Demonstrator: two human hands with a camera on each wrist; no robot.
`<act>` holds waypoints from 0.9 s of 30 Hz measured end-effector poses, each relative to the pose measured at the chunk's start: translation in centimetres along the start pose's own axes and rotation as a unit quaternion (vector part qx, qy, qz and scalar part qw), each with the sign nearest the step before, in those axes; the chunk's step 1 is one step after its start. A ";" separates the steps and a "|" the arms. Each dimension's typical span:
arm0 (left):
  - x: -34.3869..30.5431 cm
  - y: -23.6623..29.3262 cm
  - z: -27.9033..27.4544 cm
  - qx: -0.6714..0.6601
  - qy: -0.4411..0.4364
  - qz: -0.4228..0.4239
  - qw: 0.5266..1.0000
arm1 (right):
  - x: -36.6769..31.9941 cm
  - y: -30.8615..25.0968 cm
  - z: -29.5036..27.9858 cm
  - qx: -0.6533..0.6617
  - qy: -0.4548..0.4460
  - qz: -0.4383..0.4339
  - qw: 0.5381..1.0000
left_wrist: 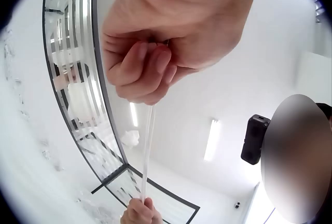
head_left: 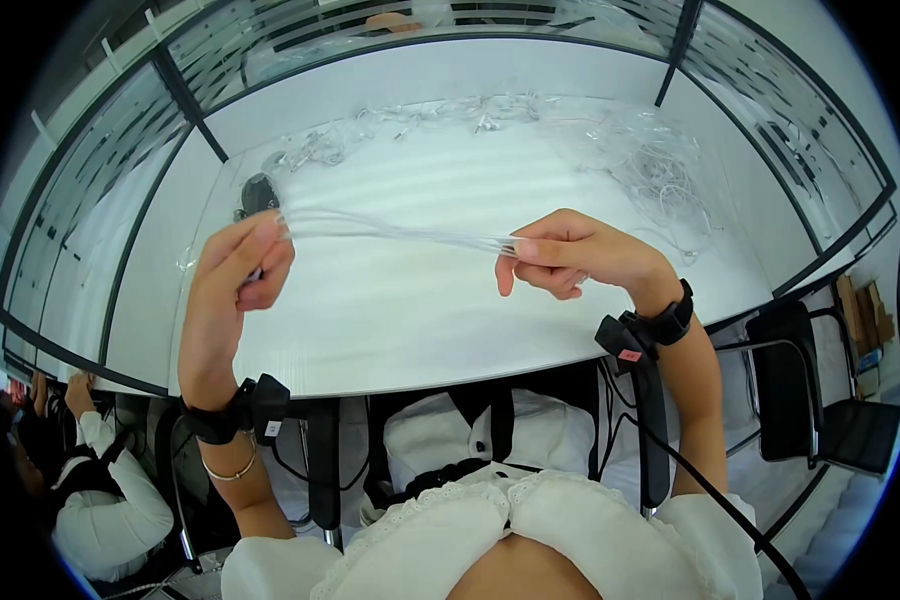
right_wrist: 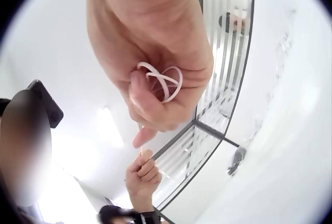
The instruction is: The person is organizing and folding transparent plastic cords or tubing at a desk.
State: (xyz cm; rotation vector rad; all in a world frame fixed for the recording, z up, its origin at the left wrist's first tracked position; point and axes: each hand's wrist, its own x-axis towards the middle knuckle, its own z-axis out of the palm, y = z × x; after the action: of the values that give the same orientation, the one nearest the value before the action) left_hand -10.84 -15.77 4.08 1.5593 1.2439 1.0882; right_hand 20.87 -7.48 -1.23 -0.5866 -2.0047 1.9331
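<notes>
A white cable [head_left: 400,232], folded into several strands, is stretched between the two hands above the white table [head_left: 420,320]. My left hand [head_left: 245,262] grips one end with curled fingers. At the other end my right hand [head_left: 575,252] pinches the strands between thumb and fingers. White loops of the cable [right_wrist: 165,83] show inside the right palm in the right wrist view. From the left wrist view, the strands [left_wrist: 148,151] run taut from the left fist toward the right hand. The cable end inside the left fist is hidden.
A pile of white cables in clear plastic [head_left: 660,175] lies at the right of the table. More bagged cables [head_left: 320,148] line the back. Behind the left hand sits a dark rounded object [head_left: 260,192]. Low white panels with glass [head_left: 440,70] enclose the table. Another person [head_left: 110,500] sits at left.
</notes>
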 end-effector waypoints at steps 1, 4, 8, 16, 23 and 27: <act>-0.2 -0.2 -0.1 0.006 -0.007 -0.012 1.000 | -0.2 0.0 -0.1 -0.032 0.020 0.011 0.999; -0.8 -0.9 -1.1 0.030 -0.031 -0.047 0.998 | -1.0 -0.4 -0.1 -0.112 0.076 0.023 0.991; -1.9 -0.9 -0.8 0.081 -0.150 -0.073 0.983 | -2.4 -0.8 -1.2 -0.132 0.178 -0.020 0.975; -2.2 -3.5 4.0 0.124 -0.336 -0.037 0.933 | -1.8 -1.0 -2.1 -0.006 0.318 -0.130 0.939; -3.6 -5.6 6.7 0.294 -0.238 0.022 0.926 | -1.1 0.5 -1.8 -0.364 0.433 -0.075 0.822; -1.9 -4.4 4.3 0.030 -0.189 -0.104 0.976 | -1.7 2.4 -1.9 -0.477 0.265 0.038 0.837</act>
State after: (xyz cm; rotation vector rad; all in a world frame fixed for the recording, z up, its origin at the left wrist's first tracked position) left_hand -8.07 -17.41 -1.48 1.5522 1.1512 0.5913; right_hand 23.47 -6.65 -3.37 -1.2541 -2.4149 0.5116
